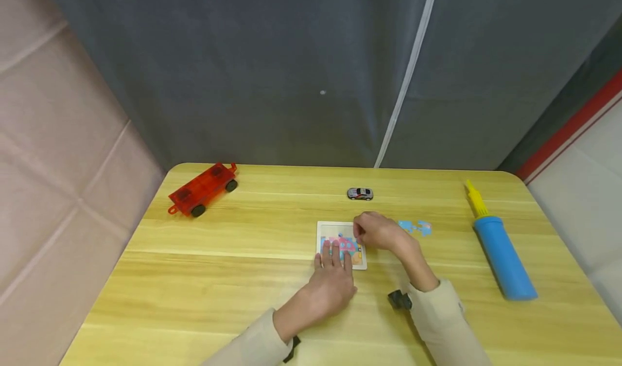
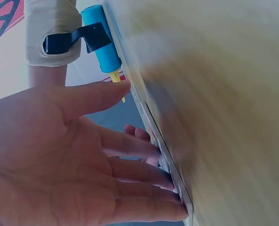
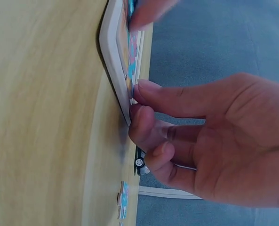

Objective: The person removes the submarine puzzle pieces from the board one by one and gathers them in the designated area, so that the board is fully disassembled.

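A small jigsaw puzzle in a white-rimmed tray (image 1: 335,223) lies on the table, its lower part filled with a pink and blue picture (image 1: 347,244) and its upper part bare. My left hand (image 1: 332,287) rests on it with straight, spread fingers; the left wrist view shows their tips against the tray's edge. At the tray's right side, my right hand (image 1: 381,231) has thumb and curled index finger together, pinching what looks like a puzzle piece (image 3: 131,88), mostly hidden by the fingertips. Loose blue puzzle pieces (image 1: 424,228) lie just right of that hand.
Behind the tray stands a silver toy car (image 1: 360,194). A red translucent toy wagon (image 1: 201,189) is at the back left. On the right lies a blue hand pump (image 1: 505,258) with a yellow nozzle. A grey curtain (image 1: 272,74) hangs behind the wooden table (image 1: 194,290).
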Tool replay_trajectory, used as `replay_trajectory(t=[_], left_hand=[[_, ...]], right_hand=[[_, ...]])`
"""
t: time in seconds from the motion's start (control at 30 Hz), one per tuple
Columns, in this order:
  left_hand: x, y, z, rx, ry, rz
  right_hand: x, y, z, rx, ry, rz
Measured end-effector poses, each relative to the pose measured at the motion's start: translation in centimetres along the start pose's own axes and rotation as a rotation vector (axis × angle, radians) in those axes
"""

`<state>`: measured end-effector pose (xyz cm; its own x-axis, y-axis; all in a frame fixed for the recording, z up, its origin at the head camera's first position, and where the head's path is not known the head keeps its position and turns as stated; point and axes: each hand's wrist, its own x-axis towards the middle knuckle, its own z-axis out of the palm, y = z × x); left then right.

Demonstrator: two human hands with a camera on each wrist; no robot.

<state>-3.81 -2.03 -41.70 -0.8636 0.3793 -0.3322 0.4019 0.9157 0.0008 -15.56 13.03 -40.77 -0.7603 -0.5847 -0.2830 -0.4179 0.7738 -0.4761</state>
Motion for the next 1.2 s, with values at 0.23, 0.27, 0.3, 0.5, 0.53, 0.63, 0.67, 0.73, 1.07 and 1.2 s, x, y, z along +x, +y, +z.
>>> replay_trajectory(t=[0.23, 0.27, 0.3, 0.5, 0.53, 0.63, 0.67, 0.73, 1.07, 1.2], left_hand=[[0.7, -0.2, 1.7, 0.007, 0.036, 0.018], [0.8, -0.2, 1.8, 0.011, 0.039, 0.02], [0.7, -0.2, 1.8, 0.015, 0.041, 0.021], [-0.1, -0.1, 0.1, 0.042, 0.003, 0.016], [0.0, -0.1, 0.1, 0.043, 0.001, 0.015], [0.3, 0.0, 0.6, 0.055, -0.003, 0.013], [0.4, 0.0, 0.8, 0.054, -0.004, 0.015], [0.6, 0.0, 1.3, 0.058, -0.001, 0.018], [1.1, -0.3, 2.0, 0.057, -0.003, 0.022], [1.6, -0.4, 3.3, 0.015, 0.016, 0.029]], right_hand=[[0.0, -0.2, 0.1, 0.01, 0.014, 0.002], [0.0, -0.2, 0.1, 0.017, 0.019, -0.004], [0.0, -0.2, 0.1, 0.026, 0.023, -0.009], [0.2, 0.0, 0.1, 0.079, 0.03, -0.014], [0.2, 0.1, 0.1, 0.088, 0.033, -0.012], [0.3, 0.5, 0.3, 0.122, 0.046, -0.011], [0.4, 0.7, 0.3, 0.136, 0.05, -0.013], [0.4, 0.9, 0.4, 0.153, 0.058, -0.021], [0.3, 1.2, 0.5, 0.169, 0.087, -0.078], [0.2, 1.5, 0.9, 0.171, 0.115, -0.099]])
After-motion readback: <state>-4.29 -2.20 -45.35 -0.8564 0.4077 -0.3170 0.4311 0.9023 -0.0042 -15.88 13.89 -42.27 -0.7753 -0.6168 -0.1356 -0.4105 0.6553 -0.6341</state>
